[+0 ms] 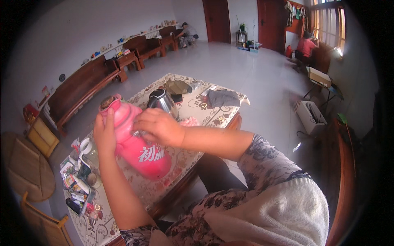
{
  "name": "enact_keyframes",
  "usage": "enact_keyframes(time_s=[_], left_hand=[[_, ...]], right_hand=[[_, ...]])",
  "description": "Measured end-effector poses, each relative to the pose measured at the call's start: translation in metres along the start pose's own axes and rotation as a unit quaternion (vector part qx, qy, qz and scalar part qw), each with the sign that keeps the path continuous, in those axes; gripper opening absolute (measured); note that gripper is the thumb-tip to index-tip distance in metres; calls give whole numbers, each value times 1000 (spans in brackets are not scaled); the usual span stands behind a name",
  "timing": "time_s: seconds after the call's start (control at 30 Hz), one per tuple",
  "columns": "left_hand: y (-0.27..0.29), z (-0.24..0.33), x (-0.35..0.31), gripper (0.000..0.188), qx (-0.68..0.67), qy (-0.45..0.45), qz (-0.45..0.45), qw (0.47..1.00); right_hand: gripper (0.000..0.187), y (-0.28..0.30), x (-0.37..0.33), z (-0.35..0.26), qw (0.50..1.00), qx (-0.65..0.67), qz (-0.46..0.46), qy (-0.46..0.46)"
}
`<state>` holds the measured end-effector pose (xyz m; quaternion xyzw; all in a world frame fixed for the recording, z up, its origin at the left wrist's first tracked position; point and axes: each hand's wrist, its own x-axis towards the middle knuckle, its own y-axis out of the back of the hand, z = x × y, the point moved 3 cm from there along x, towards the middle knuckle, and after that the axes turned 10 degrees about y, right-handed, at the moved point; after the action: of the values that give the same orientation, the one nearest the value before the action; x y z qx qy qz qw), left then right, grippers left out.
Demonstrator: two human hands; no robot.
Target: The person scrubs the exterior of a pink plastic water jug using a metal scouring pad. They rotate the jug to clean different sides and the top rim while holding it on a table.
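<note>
A pink thermos flask [141, 153] leans over the table, its cork-topped neck toward the far left and its base toward me. My left hand [105, 133] grips it near the neck, thumb along the side. Bent over the flask's middle, my right hand [160, 128] has its fingers curled against the surface. Something small and pale shows under those fingertips, too blurred to name. Behind the flask stands a steel electric kettle [164, 102] with a black lid. A crumpled pink cloth [189, 121] lies beyond my right wrist.
The patterned tablecloth [221, 117] also bears grey fabric [223, 98], a brown cloth [177, 87] and a cluttered tray [88, 203]. Wooden benches [84, 92] line the left wall. One person [188, 35] crouches at the back; another [307, 47] is by the window.
</note>
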<state>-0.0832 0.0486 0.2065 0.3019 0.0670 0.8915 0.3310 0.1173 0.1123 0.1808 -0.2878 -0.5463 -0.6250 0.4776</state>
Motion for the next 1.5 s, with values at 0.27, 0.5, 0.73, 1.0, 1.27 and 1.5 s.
enact_keyframes(time_s=[0.27,0.5,0.73,1.0,1.27,1.5], left_hand=[[1,4,-3,57,44,10,37,998],[-2,6,-3,51,40,8,27,999],[-3,-9,9,60,18,21,18,999],[-6,-9,5,52,-66,27,-9,997],[-1,-18,4,46,-65,33,0,997],[-2,-8,-1,47,-83,39,-11,996]], right_hand=[[34,5,-9,33,999,27,1,-21],[39,-10,8,-5,1000,24,7,-17],[31,-41,25,-33,999,-48,16,-1],[30,-18,5,-12,998,-16,48,-27],[26,-32,-14,16,985,39,151,-80],[25,-40,-14,12,969,63,210,-118]])
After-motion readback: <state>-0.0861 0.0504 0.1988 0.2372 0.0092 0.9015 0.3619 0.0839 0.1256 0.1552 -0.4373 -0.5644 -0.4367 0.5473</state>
